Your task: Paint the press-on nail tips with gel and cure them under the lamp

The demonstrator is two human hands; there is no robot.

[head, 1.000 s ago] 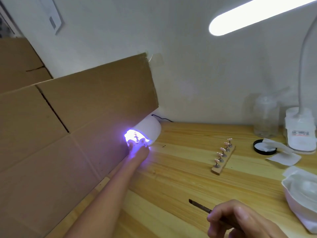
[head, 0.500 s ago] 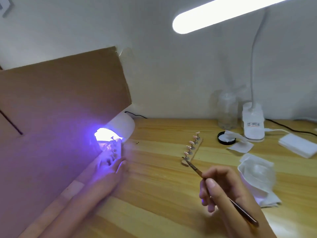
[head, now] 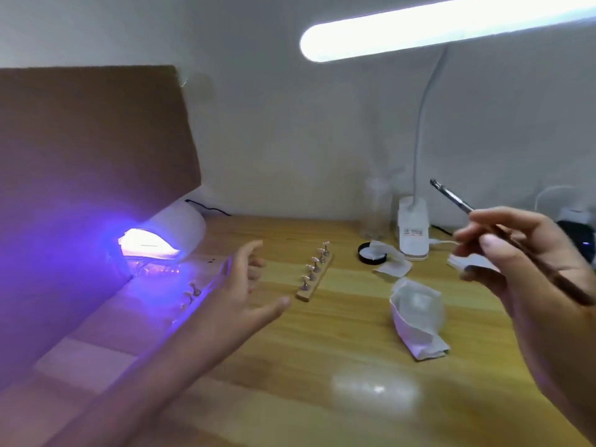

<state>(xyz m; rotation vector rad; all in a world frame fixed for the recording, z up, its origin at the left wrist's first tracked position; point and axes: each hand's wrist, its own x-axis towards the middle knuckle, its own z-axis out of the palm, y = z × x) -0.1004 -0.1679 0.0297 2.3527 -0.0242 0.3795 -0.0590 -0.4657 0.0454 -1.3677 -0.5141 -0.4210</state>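
**Left hand off the lamp, brush lifted**

The left hand (head: pixel 238 285), at the mouth of the curing lamp (head: pixel 174 230) a second ago, has drawn back and hovers over the worktop (head: pixel 322 350), fingers spread and holding nothing. A set of nail tips (head: pixel 192 290) sits in the violet glow just before the lamp (too blurred to tell whether it is fully under). The right hand (head: pixel 522 269) pinches the brush (head: pixel 451 196), now raised with its tip up. The wooden strip of tips (head: pixel 314 275) stands between the hands, probably next for gel
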